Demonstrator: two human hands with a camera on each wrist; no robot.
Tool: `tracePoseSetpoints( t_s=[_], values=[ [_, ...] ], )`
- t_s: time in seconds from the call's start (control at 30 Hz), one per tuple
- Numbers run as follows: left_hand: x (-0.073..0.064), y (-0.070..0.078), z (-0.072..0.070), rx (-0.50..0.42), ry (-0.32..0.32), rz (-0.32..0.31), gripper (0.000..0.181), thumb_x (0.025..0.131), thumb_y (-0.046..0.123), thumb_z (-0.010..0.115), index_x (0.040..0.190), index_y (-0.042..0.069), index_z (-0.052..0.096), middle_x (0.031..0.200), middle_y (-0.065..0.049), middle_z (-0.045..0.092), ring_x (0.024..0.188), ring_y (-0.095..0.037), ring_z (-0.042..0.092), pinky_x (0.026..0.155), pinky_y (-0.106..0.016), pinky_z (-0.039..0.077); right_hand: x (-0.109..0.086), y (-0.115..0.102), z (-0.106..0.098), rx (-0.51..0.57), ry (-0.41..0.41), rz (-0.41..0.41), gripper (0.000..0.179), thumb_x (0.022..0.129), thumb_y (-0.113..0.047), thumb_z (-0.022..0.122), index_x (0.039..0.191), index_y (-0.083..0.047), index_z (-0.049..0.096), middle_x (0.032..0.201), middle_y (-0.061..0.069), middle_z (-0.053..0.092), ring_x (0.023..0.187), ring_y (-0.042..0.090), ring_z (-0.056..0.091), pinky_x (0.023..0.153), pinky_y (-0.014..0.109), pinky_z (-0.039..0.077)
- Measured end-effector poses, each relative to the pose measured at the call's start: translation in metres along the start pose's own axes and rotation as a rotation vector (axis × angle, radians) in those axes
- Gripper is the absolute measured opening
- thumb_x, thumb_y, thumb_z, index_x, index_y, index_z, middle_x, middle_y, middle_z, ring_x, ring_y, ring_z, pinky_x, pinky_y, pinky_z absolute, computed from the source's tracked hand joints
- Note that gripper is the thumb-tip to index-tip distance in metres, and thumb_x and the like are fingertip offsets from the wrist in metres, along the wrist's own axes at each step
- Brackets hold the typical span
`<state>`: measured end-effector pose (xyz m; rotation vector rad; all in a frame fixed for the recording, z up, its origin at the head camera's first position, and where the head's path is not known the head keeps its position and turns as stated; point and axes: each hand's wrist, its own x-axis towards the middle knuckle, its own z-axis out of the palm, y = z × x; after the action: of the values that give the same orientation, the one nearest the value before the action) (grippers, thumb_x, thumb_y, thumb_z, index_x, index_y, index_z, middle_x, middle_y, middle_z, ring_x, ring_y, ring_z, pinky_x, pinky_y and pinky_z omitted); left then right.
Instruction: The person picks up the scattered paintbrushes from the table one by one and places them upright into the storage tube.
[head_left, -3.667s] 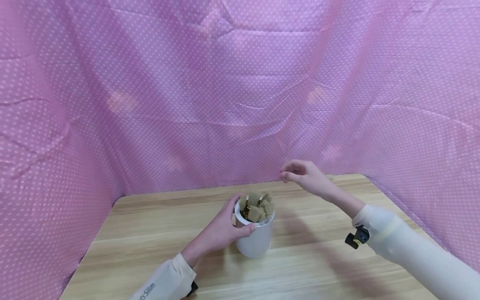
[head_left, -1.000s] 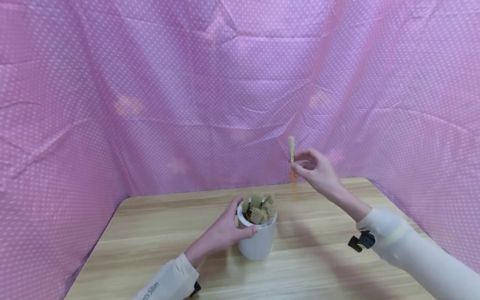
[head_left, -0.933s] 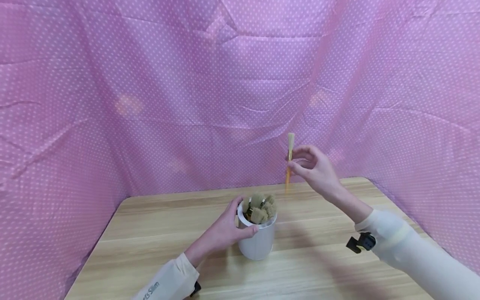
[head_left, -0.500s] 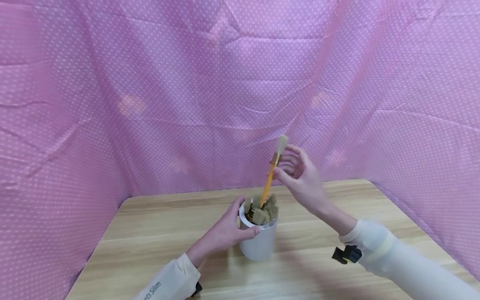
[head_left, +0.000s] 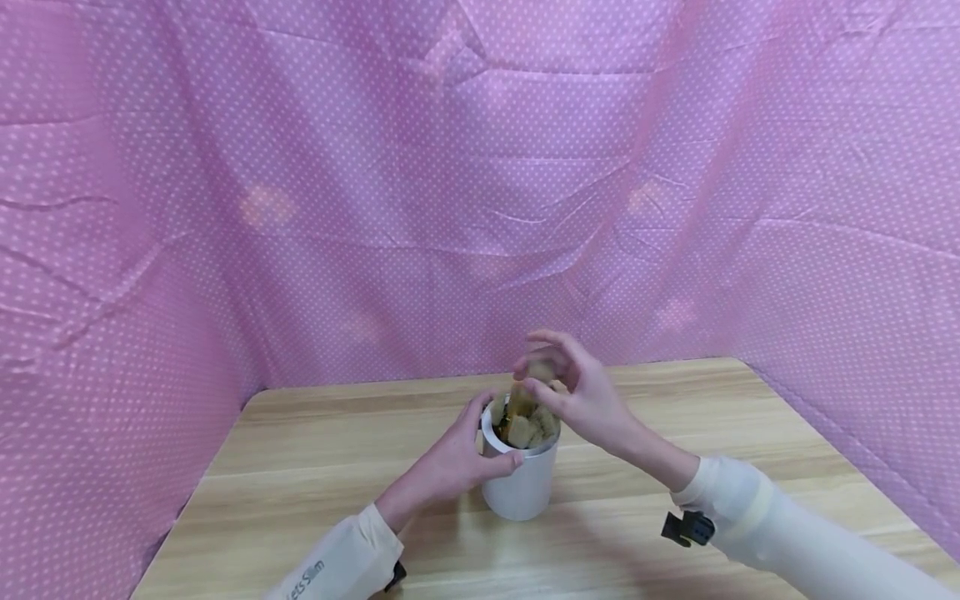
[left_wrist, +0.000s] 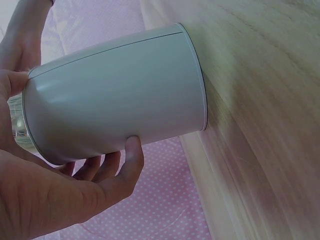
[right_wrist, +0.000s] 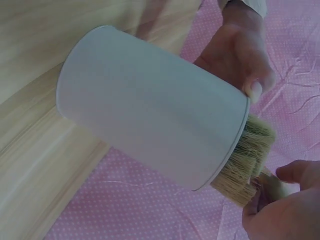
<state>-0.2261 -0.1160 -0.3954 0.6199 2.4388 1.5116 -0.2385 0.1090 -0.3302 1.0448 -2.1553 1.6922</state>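
Note:
A white cylindrical container (head_left: 519,492) stands upright on the table, packed with paintbrushes (head_left: 525,431), tan bristles up. My left hand (head_left: 453,458) grips it near the rim, thumb on the near side; in the left wrist view several fingers of that hand (left_wrist: 65,200) lie against its wall. Above the opening, my right hand (head_left: 592,404) holds another paintbrush (head_left: 519,402), blurred, its handle down among the others. The right wrist view has this brush (right_wrist: 272,187) between thumb and fingers, close beside the other bristles (right_wrist: 255,142). Its handle's lower end is hidden.
The light wood-grain table (head_left: 322,450) extends to both sides of the container. Pink dotted cloth (head_left: 450,208) hangs behind the table and along its sides. A small black device (head_left: 687,528) sits at the right sleeve's cuff.
My right hand, bare at first, came to hold a paintbrush upright, then moved left and down, lowering its handle into the container. My left hand keeps its grip on the container.

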Motion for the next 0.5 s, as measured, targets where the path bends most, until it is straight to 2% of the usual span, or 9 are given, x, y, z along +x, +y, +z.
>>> tracePoseSetpoints(
  t_s=[0.23,0.37,0.43,0.5],
  values=[
    [0.0,-0.001,0.0,0.001,0.002,-0.001,0.11,0.084,0.055,0.079,0.163,0.015,0.014,0.158,-0.013,0.032,0.143,-0.033,0.032,0.112,-0.062,0.028,-0.004,0.002,-0.004,-0.059,-0.006,-0.029,0.045,0.092,0.008,0.069,0.134,-0.006,0.058,0.117,0.012,0.068,0.107,0.03,0.066,0.091,0.04,0.055],
    [-0.001,-0.001,0.0,0.003,0.004,-0.014,0.11,0.083,0.055,0.08,0.163,0.016,0.015,0.159,-0.013,0.031,0.144,-0.033,0.031,0.113,-0.062,0.027,-0.013,0.003,-0.012,-0.09,0.029,-0.02,0.039,0.095,0.003,0.068,0.132,-0.008,0.06,0.119,0.009,0.068,0.11,0.026,0.064,0.095,0.037,0.053],
    [-0.003,-0.002,-0.004,0.033,-0.02,-0.017,0.11,0.084,0.059,0.077,0.164,0.018,0.013,0.159,-0.012,0.032,0.143,-0.032,0.032,0.112,-0.062,0.027,-0.018,0.006,-0.02,-0.158,0.074,-0.057,0.036,0.096,0.003,0.067,0.13,-0.007,0.062,0.119,0.01,0.069,0.109,0.026,0.064,0.095,0.034,0.052],
    [-0.005,-0.002,-0.013,0.067,-0.068,-0.019,0.107,0.086,0.061,0.074,0.164,0.024,0.01,0.16,-0.008,0.03,0.143,-0.031,0.034,0.111,-0.062,0.03,-0.025,0.013,-0.031,-0.282,0.133,-0.109,0.034,0.094,0.004,0.068,0.127,-0.004,0.063,0.118,0.009,0.07,0.106,0.026,0.065,0.094,0.033,0.053]
  ],
)
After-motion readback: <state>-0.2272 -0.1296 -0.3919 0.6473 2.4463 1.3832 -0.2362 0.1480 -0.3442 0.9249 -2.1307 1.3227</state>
